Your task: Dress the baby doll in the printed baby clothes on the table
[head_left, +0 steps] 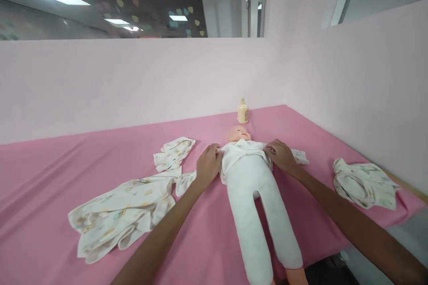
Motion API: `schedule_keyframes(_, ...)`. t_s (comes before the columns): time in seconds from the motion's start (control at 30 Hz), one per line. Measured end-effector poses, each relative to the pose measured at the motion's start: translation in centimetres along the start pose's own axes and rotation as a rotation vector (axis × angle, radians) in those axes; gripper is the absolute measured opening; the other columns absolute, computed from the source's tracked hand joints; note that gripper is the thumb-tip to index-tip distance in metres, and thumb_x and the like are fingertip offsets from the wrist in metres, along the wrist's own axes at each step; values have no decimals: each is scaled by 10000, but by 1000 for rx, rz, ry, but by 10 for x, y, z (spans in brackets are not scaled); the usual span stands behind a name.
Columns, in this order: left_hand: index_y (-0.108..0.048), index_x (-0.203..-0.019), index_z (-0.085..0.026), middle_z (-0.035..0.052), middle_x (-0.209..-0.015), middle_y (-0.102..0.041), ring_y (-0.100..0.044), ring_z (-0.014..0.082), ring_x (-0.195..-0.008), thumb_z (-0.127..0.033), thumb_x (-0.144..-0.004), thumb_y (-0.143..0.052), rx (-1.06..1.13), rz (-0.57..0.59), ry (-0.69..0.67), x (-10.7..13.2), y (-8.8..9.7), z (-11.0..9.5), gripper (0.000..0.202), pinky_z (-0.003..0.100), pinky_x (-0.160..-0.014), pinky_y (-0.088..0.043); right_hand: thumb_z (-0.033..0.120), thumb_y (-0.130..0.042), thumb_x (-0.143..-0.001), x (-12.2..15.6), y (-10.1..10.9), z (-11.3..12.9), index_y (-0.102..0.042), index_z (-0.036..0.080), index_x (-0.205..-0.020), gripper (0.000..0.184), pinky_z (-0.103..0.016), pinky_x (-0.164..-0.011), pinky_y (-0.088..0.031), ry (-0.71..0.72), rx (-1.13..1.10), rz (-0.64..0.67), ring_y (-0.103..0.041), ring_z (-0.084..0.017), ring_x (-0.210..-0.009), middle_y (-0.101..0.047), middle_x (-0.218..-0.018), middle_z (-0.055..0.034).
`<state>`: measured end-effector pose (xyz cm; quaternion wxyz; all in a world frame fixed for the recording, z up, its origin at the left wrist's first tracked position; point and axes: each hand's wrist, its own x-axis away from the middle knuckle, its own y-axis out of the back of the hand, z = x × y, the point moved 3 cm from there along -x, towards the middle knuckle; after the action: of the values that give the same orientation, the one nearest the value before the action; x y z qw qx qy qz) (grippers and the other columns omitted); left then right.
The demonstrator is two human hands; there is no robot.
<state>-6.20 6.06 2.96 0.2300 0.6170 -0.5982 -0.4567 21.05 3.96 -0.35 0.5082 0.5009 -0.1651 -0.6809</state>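
A plastic-headed baby doll with white cloth legs (248,191) lies on its back on a bench draped in smooth pink cloth (83,156), feet toward the person, so its front seems easy to reach from both sides. A white, lightly patterned fabric top (243,148) lies bunched across the doll's chest. At the doll's left-of-view side, the left hand (210,160) pinches the top's edge between thumb and fingers; opposite, the right hand (279,153) has its fingers curled on the other edge, probably keeping the cloth even. Printed white cotton garments (125,213) lie loose left of the doll, and a crumpled printed cotton bundle (364,182) right of it, apparently out of the way. Beyond the doll's head stands a pale-yellow pump bottle (243,112).
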Motion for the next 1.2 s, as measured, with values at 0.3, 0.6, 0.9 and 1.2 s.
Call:
schedule_keyframes(0.3,-466,-806,-204,81,-872,-645,-588,233,-759,-330,-913,-279,-370,336,-61,12,16,-4,249,297,-594,-313,360,-421,-921,89,89,-65,-636,136,-1051,337,-423,-890,-382,-217,626,-121,-532,-292,-1033,-603,-1112,-149)
schedule_keyframes(0.6,-474,-789,-212,63,-858,-652,-583,224,-749,-372,-892,-288,-254,389,-81,28,47,-41,266,299,-604,-338,337,-346,-932,133,154,-95,-607,145,-842,337,-330,-606,-338,-574,694,180,-613,-256,-795,-663,-859,-131)
schedule_keyframes(0.9,-364,-672,-217,29,-719,-566,-478,195,-639,-457,-897,-305,-251,510,-230,66,54,-70,334,294,-577,-289,287,-489,-875,139,159,-70,-616,217,-1169,328,-473,-911,-380,-191,789,17,-514,-334,-1133,-558,-1251,-158)
schedule_keyframes(1.2,-473,-782,-225,31,-777,-600,-507,209,-703,-470,-900,-316,-176,551,-248,72,65,-70,314,302,-607,-306,319,-474,-907,149,158,-73,-724,225,-924,267,-505,-911,-358,-64,906,179,-498,-335,-1147,-582,-1231,-133)
